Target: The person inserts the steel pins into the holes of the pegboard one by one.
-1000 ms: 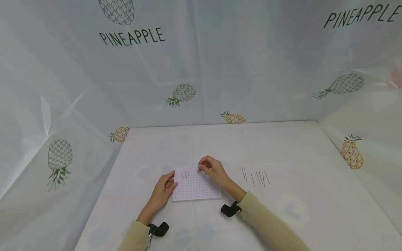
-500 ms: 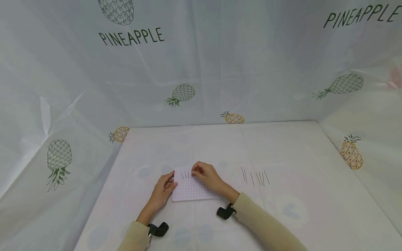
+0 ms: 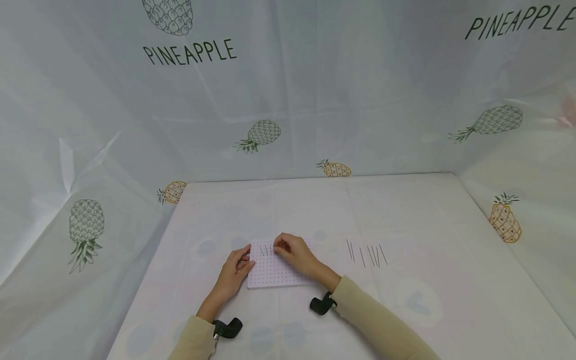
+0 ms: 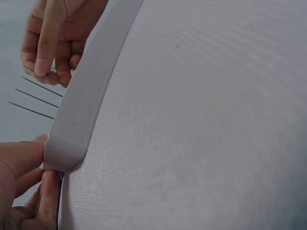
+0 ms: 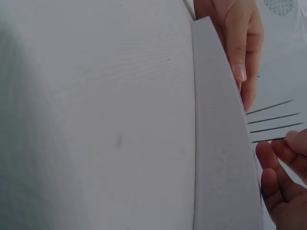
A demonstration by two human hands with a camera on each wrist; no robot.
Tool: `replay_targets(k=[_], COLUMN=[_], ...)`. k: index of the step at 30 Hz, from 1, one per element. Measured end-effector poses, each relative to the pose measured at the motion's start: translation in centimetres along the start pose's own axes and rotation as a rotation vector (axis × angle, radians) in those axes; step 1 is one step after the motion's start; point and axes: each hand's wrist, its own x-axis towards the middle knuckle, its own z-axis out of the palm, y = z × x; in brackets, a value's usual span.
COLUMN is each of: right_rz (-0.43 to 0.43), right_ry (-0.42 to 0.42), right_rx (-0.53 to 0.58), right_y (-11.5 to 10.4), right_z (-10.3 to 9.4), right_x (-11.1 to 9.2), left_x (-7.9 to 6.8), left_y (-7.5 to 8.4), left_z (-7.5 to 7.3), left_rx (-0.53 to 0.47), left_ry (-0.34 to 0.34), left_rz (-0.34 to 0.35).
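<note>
My left hand (image 3: pixel 230 274) holds the left edge of a white pegboard (image 3: pixel 274 277), with the fingers at its corner (image 4: pixel 62 158) in the left wrist view. Three thin dark metal pins (image 5: pixel 274 118) stand in a row in the board near its far left part. Beside that row, my right hand (image 3: pixel 294 255) pinches another pin (image 5: pixel 268 141) between thumb and fingertips. Its lower end is right at the board's top face in the right wrist view. The right hand hides part of the board in the head view.
Several more loose pins (image 3: pixel 362 257) lie roughly side by side on the white-covered table (image 3: pixel 405 220), to the right of the board. A pineapple-print sheet (image 3: pixel 306 90) hangs behind and at the sides. Each wrist wears a black camera (image 3: pixel 321 304).
My right hand has moved left and slightly nearer with its pin, to beside the standing row, and has stayed there for the last half second. The left hand has not moved.
</note>
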Motion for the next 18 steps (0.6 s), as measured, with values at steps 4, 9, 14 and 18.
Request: replay_targets(k=[4, 9, 14, 18], right_rz=[-0.011, -0.006, 0.025, 0.042], right_ry=[0.006, 0.012, 0.011, 0.011], right_rx=[-0.012, -0.002, 0.031, 0.052], right_y=[0.17, 0.17, 0.1, 0.13], right_z=[0.12, 0.13, 0.08, 0.06], right_x=[-0.06, -0.21, -0.35, -0.41], left_x=[-0.03, -0.06, -0.08, -0.02], left_y=[0.05, 0.15, 0.29, 0.32], left_z=[-0.02, -0.02, -0.08, -0.17], left_rx=[0.004, -0.018, -0.042, -0.055], left_ry=[0.002, -0.006, -0.019, -0.02], left_rz=[0.01, 0.013, 0.006, -0.003])
